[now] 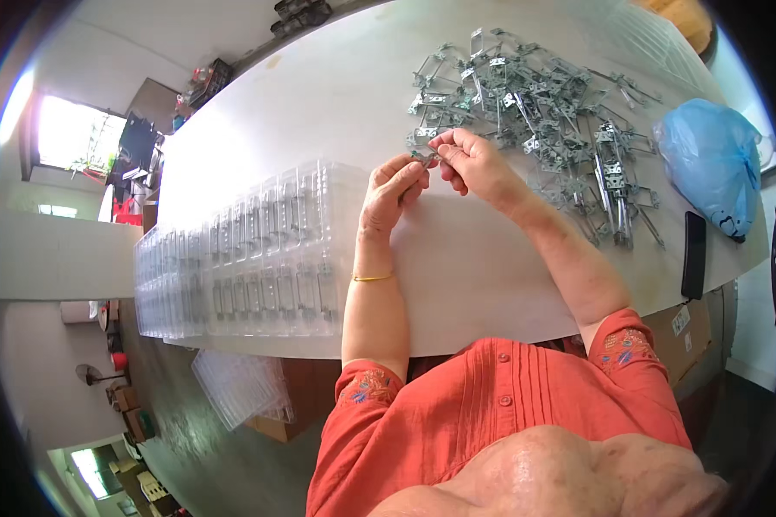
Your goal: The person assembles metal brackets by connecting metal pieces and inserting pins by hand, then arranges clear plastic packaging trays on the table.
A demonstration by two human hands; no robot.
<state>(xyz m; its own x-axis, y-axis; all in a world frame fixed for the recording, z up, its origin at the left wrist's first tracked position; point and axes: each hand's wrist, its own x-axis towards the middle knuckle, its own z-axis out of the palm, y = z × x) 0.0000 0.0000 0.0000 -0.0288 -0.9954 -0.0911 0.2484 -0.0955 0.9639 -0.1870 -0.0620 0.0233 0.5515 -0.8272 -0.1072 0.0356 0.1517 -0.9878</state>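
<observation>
Handwork occupies a bare left hand (392, 191) and a bare right hand (478, 168), both pinching a small, silvery metal piece (424, 158) above a smooth, pale table (474, 271), its finer details hidden in the grip. A tangled heap of silvery metal brackets with slim rods (526, 95) lies just beyond and to the right; ribbed, clear plastic trays (272, 264) bearing elongated metal pieces (324, 286) sit at left. Sound technique here would likely mean a steady left pinch, light right-hand pressure, and skin kept clear of edges or any moving joint.
</observation>
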